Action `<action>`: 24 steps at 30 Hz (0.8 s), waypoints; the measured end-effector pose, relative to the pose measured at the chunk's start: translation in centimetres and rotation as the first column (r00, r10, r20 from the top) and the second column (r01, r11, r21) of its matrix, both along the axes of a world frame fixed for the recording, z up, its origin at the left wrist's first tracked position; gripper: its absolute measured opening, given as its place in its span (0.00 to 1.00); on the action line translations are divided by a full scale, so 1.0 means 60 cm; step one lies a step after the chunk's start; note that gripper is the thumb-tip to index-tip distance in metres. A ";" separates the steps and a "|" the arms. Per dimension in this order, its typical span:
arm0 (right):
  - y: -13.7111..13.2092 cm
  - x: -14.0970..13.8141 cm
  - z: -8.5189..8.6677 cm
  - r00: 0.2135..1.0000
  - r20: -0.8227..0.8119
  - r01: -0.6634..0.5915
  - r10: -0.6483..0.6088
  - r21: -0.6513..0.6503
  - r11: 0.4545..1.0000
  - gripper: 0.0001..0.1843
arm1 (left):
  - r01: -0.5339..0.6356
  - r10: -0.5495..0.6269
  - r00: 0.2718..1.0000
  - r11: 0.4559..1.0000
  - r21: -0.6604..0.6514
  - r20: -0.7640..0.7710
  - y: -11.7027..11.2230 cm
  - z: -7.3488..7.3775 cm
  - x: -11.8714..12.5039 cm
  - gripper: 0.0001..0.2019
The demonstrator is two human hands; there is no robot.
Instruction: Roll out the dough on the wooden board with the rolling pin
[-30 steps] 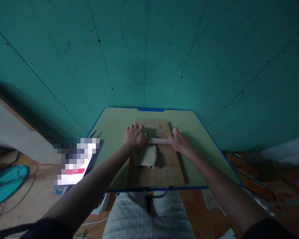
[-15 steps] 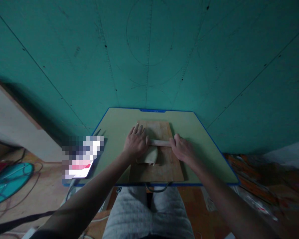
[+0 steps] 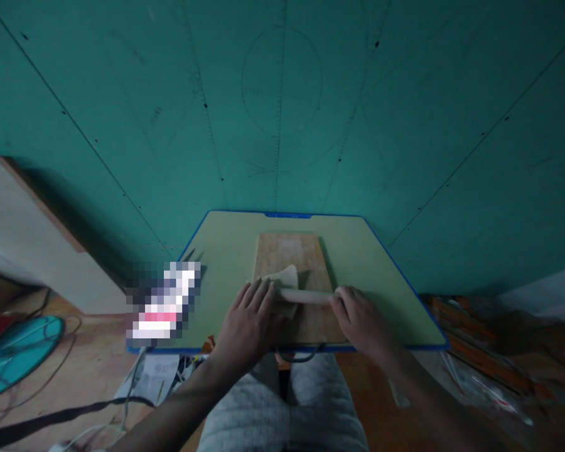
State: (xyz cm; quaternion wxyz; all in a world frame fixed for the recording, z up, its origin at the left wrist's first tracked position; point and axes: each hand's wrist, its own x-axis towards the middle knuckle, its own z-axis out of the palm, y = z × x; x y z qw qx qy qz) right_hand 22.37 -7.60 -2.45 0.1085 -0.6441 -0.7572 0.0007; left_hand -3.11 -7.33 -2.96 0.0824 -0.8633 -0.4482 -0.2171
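A pale rolling pin (image 3: 308, 296) lies crosswise over a wooden cutting board (image 3: 289, 248). My left hand (image 3: 252, 317) is on the pin's left end, its fingers bent over the wood and partly hiding it. At the right end, my right hand (image 3: 360, 317) is closed around the pin. Under the pin is a flat piece of pale dough (image 3: 286, 276); its far edge lifts up beyond the pin, and part of it is covered by my left hand.
The board rests on a small light-green table (image 3: 371, 263) with a blue rim, against a green wall (image 3: 282, 125). A blurred-out bright object (image 3: 164, 304) stands at the table's left. Cables and a teal round item (image 3: 23, 351) are on the floor.
Both hands have drawn the rolling pin toward me across the dough. The dough's far edge now rises beyond the pin, and my left fingers have come back over the pin.
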 end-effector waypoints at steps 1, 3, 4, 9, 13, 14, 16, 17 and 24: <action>0.004 -0.001 0.006 1.000 -0.003 0.025 -0.025 -0.031 0.999 0.16 | 0.014 -0.014 1.000 0.999 -0.030 0.002 0.004 0.006 -0.002 0.20; 0.013 -0.005 0.017 0.997 0.020 0.074 -0.073 -0.082 0.994 0.18 | 0.018 -0.020 1.000 0.993 -0.118 -0.014 0.022 0.021 -0.004 0.13; 0.016 -0.008 0.021 0.995 0.039 0.091 -0.087 -0.102 0.991 0.19 | -0.001 -0.004 1.000 0.985 -0.170 -0.029 0.034 0.029 -0.003 0.11; 0.027 -0.016 0.043 0.989 0.130 0.098 -0.074 -0.190 0.977 0.16 | -0.192 0.166 0.981 0.893 -0.408 -0.099 0.097 0.043 0.011 0.11; 0.043 -0.016 0.054 0.989 0.134 0.094 -0.064 -0.226 0.970 0.09 | -0.249 0.202 0.965 0.900 -0.357 -0.166 0.109 0.039 0.015 0.09; 0.047 -0.017 0.052 0.991 0.113 0.096 -0.072 -0.234 0.968 0.09 | -0.245 0.201 0.966 0.916 -0.318 -0.166 0.106 0.039 0.015 0.09; 0.052 -0.017 0.042 0.994 0.063 0.107 -0.095 -0.250 0.962 0.09 | -0.214 0.186 0.973 0.946 -0.242 -0.136 0.097 0.037 0.013 0.10; 0.053 -0.016 0.035 0.994 0.041 0.109 -0.102 -0.254 0.961 0.09 | -0.189 0.169 0.979 0.960 -0.206 -0.111 0.092 0.035 0.012 0.10; 0.032 -0.015 0.011 0.995 -0.004 0.098 -0.101 -0.219 0.971 0.08 | -0.092 0.093 0.995 0.994 -0.058 0.021 0.056 0.016 0.008 0.20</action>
